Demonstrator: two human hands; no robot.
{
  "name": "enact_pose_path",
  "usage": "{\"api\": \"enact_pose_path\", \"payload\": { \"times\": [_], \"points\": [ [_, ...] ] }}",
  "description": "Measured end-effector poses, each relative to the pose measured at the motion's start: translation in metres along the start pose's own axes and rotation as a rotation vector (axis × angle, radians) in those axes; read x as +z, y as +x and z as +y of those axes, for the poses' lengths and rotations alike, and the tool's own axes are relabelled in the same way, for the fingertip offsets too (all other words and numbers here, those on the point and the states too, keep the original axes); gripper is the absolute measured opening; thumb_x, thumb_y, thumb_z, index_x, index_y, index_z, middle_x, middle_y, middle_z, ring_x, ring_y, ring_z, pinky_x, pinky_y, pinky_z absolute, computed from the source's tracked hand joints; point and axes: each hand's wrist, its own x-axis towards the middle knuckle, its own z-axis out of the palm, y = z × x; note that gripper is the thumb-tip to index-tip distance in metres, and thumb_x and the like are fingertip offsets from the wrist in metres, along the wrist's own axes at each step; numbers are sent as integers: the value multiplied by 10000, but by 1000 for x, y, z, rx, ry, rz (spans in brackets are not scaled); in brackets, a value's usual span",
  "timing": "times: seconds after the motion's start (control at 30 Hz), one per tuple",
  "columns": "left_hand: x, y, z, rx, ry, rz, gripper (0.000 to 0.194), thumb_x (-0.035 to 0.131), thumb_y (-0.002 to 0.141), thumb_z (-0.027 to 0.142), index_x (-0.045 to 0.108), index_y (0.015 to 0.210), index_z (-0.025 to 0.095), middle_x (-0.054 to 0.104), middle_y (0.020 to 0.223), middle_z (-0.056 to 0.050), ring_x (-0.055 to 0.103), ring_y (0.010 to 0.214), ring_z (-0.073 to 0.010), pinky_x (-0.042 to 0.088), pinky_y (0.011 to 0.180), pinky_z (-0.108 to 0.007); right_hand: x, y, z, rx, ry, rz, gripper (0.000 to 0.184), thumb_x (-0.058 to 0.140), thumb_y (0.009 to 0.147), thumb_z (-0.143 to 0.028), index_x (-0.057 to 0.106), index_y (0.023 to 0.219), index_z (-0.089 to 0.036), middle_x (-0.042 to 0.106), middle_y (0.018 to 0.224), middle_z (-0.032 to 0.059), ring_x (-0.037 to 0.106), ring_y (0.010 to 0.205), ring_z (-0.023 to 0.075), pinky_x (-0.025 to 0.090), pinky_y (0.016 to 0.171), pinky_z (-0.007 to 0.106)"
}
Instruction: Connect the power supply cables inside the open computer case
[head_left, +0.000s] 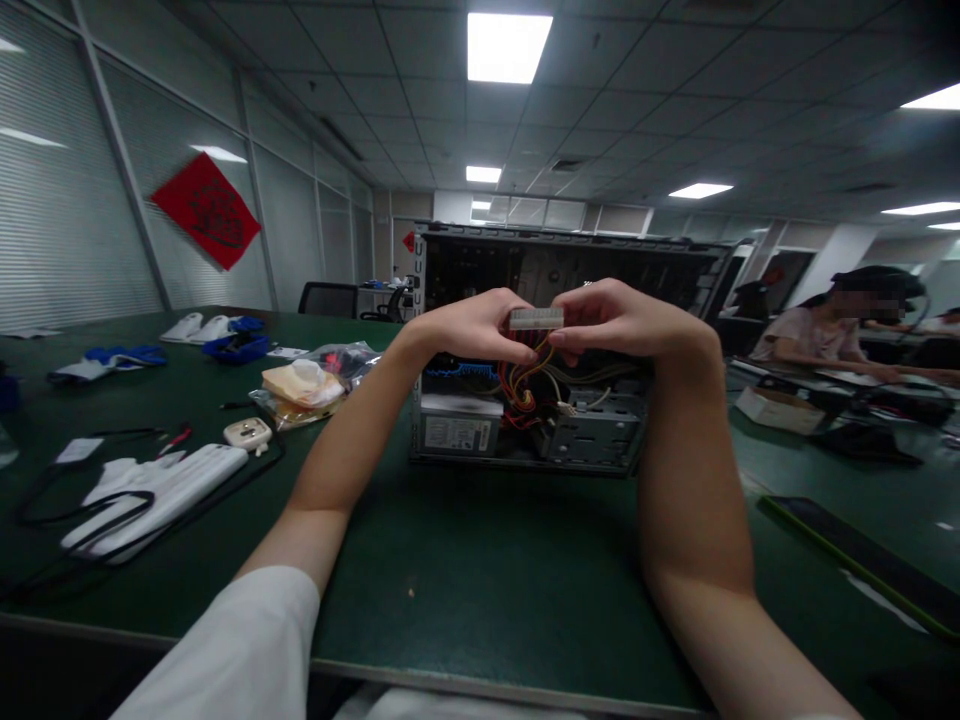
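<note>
An open computer case (pixel 592 465) lies on its side on the green table, its inside facing me. In front of it, my left hand (pixel 484 325) and my right hand (pixel 611 320) pinch a wide white power connector (pixel 536 319) from both ends. Red, yellow and black wires (pixel 521 385) run down from the connector into the case. A silver power supply (pixel 461 428) with a label fills the lower left of the case, and a metal drive cage (pixel 592 438) is at the lower right. My fingertips partly hide the connector's ends.
To the left lie a white power strip (pixel 169 500) with black cables, a small white case (pixel 247 433), plastic bags (pixel 304 385), a blue tray (pixel 236 345) and gloves (pixel 124 360). On the right are a green-edged black bar (pixel 862 560), a white box (pixel 780 408) and a seated person (pixel 810 330).
</note>
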Motion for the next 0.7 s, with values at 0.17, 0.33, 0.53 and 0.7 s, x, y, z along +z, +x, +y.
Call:
{"api": "enact_pose_path", "payload": {
  "times": [0.17, 0.33, 0.53, 0.7],
  "points": [
    [4, 2, 0, -6, -83, 37, 262, 787, 734, 357, 667, 746, 124, 565, 654, 33, 500, 614, -99, 371, 556, -217, -4, -5, 1, 17, -26, 73, 419, 881, 795, -585, 732, 796, -193, 726, 697, 26, 633, 635, 157, 472, 581, 282],
    [2, 0, -1, 5, -104, 15, 272, 796, 746, 369, 716, 789, 112, 578, 667, 37, 501, 617, -94, 382, 568, -216, -6, -5, 3, 7, 10, 3, 435, 897, 773, -591, 777, 877, -186, 750, 744, 44, 683, 683, 181, 530, 643, 309],
    [1, -1, -5, -10, -80, 32, 294, 805, 766, 354, 766, 891, 90, 666, 740, -4, 567, 676, -116, 424, 603, -218, -5, -2, 3, 13, 16, -14, 401, 898, 768, -570, 781, 847, -195, 761, 739, 44, 695, 694, 192, 537, 657, 315],
    [0, -1, -8, -3, -98, 46, 319, 823, 785, 394, 768, 888, 97, 676, 753, -12, 573, 669, -110, 440, 614, -221, -2, 2, 3, 8, 42, -1, 320, 888, 786, -500, 767, 851, -211, 776, 757, 27, 698, 704, 186, 544, 657, 304]
  ]
}}
